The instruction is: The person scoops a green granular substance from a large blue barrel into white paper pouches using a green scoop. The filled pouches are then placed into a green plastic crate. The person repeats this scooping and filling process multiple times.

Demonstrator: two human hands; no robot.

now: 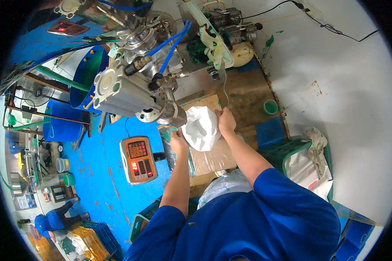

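Observation:
A white bag [200,128] stands with its mouth spread wide, and its folded inside shows. My left hand [178,142] grips the bag's left edge, fingers closed on it. On the far right side of the rim, my right hand [226,121] pinches the edge. A metal filling nozzle [172,114] on a machine hangs right beside the bag's upper left rim. Under the bag lies a plastic-wrapped brown board or box [213,163]. What is inside the bag cannot be made out.
An orange scale display [138,160] stands left of my left forearm. To the right are a green crate [287,152] lined with white sacks and a small green cup [270,107]. Blue drums [63,119] stand at left. Another person [52,222] bends near yellow crates [90,241].

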